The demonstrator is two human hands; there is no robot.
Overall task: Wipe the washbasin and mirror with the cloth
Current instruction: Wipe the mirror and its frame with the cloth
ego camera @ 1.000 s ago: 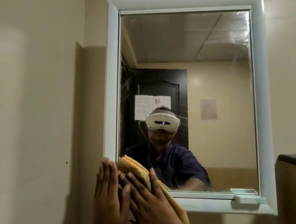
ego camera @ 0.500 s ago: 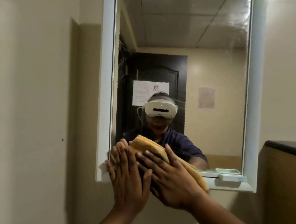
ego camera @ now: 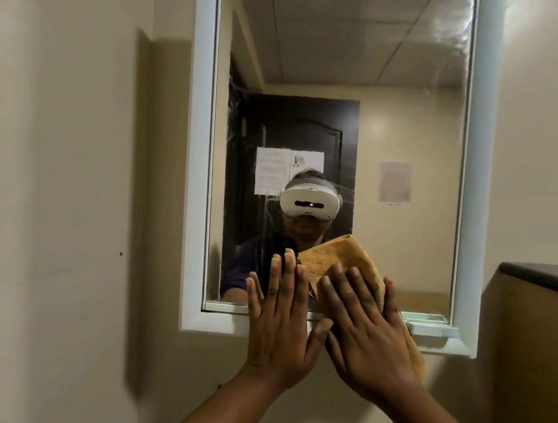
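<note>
Pressing a folded orange-yellow cloth [ego camera: 340, 266] flat against the lower part of the white-framed rectangular wall mirror [ego camera: 346, 80], I hold it under my right hand [ego camera: 372, 328], fingers straight and spread. My left hand [ego camera: 280, 318] lies just beside it, fingers straight and together, resting on the glass and bottom frame, holding nothing. Streaks and haze show near the glass's upper right, so I judge the mirror only partly wiped. No washbasin is in view; I cannot tell whether it is done.

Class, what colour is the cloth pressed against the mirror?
Orange-yellow cloth, plain with no pattern, seen best in the head view.
</note>
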